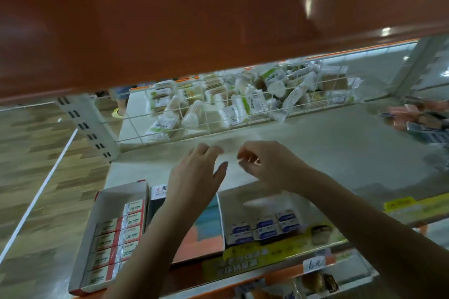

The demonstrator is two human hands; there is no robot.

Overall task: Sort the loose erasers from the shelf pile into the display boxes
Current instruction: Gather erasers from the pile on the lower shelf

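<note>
While both hands hover over the bare shelf, the scene reads as follows.

Erasers, left box: rows of red-and-white 2B erasers (119, 238) lie packed in the left display box (102, 201), a white carton with a red edge at the lower left of the frame.

Erasers, right box: blue-and-white erasers (262, 228) sit in rows in the right display box (255, 196), a pale carton at lower centre-right, partly behind the right forearm.

Middle box: between the two cartons lies a box with a teal and orange face (206, 226), mostly covered by the left forearm.

Left hand: the left hand (196, 177) is at centre frame, fingers relaxed and slightly spread, thumb out to the right, holding nothing.

Right hand: the right hand (264, 165) is just right of the left one, close but apart; its fingers curl inward towards the thumb. Blur hides whether anything small is pinched there, so I cannot tell its grip.

Shelf: the pale shelf board (340, 143) runs across the middle of the frame under both hands.

Wire basket: at upper centre, behind the hands, a white wire basket (136, 126) holds a heap of cotton-swab packets (243, 97).

Right edge: blurred pink and blue packets (418, 119) lie at the far right.

Front rail: a yellow label strip (243, 260) and a handwritten price tag (315, 265) sit at the lower edge.

Upper shelf: an orange-brown underside (170, 7) fills the top of the frame.
</note>
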